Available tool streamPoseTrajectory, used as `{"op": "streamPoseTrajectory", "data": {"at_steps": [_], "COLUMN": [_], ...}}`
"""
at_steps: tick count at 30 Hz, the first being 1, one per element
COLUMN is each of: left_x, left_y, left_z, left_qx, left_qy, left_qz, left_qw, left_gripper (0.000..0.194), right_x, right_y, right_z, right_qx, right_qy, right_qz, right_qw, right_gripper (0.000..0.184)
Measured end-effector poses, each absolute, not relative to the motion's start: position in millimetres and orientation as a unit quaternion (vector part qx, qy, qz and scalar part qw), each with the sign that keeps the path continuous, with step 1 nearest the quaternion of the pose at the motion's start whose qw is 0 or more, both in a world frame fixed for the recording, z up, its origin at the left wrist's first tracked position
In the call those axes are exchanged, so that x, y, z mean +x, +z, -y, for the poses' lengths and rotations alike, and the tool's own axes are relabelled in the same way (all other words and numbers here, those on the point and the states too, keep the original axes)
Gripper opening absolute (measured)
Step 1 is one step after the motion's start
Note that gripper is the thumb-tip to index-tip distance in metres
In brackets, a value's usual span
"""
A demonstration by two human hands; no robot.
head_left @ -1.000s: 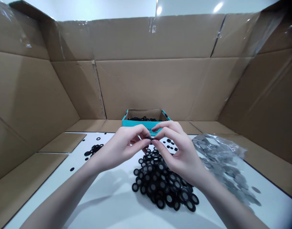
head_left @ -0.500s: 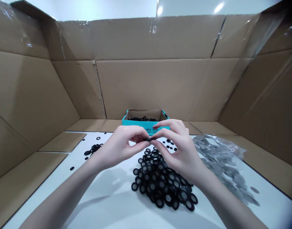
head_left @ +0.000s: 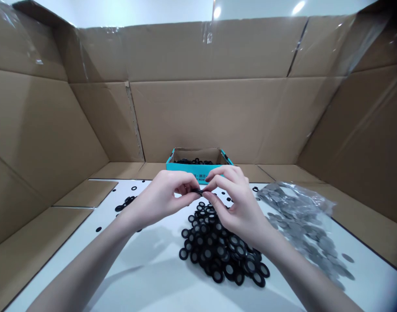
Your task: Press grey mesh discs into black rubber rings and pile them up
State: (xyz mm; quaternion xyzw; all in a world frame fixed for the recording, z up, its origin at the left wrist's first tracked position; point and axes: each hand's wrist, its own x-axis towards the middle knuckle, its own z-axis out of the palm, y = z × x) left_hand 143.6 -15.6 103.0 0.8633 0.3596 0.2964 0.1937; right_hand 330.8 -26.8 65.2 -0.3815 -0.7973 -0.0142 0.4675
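Note:
Between my two hands, above the table, is a small black ring (head_left: 197,191), seen almost edge-on. My left hand (head_left: 172,193) pinches its left side between thumb and forefinger. On its other side, my right hand (head_left: 230,197) grips the edge with thumb and fingertips. Whether a grey disc sits inside the ring cannot be made out. Just below my hands lies a large pile of black rings with grey centres (head_left: 214,247). Loose grey discs (head_left: 315,242) spread over the table right of my right forearm.
A turquoise box (head_left: 185,167) holding black pieces stands at the back. A clear plastic bag (head_left: 292,197) of grey discs lies at the right. Several black rings (head_left: 125,203) are scattered at the left on the white table (head_left: 153,277). Cardboard walls (head_left: 204,117) surround it.
My right hand has shifted slightly left and its fingers have drawn closer in. The ring has tilted a little between my fingers. My left hand has barely moved.

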Motion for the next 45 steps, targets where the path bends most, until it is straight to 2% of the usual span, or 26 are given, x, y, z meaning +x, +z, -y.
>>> {"op": "streamPoseTrajectory", "data": {"at_steps": [6,12,17,23,31,37,40,45], "left_x": [146,149,146,146,149,148,148,150], "left_y": [103,102,101,101,100,98,100,104], "left_z": [16,18,17,16,16,14,13,16], "left_qx": [0.865,0.853,0.872,0.863,0.857,0.864,0.844,0.823], "left_qy": [0.308,0.296,0.262,0.286,0.290,0.282,0.317,0.369], "left_qz": [-0.351,-0.357,-0.371,-0.370,-0.356,-0.358,-0.338,-0.302], "left_qw": [0.185,0.238,0.184,0.190,0.233,0.216,0.271,0.310], "left_gripper": [0.015,0.015,0.014,0.012,0.013,0.012,0.008,0.009], "right_x": [336,334,331,335,334,331,334,340], "right_y": [70,69,66,67,68,63,64,63], "right_z": [27,28,29,28,28,26,23,16], "right_qx": [-0.392,-0.373,-0.374,-0.398,-0.389,-0.377,-0.379,-0.347], "right_qy": [-0.043,-0.001,-0.023,-0.044,-0.007,-0.051,0.009,0.193], "right_qz": [0.798,0.798,0.806,0.811,0.799,0.802,0.789,0.757], "right_qw": [0.455,0.473,0.458,0.427,0.458,0.460,0.483,0.519], "right_gripper": [0.008,0.011,0.013,0.008,0.010,0.011,0.010,0.012]}}
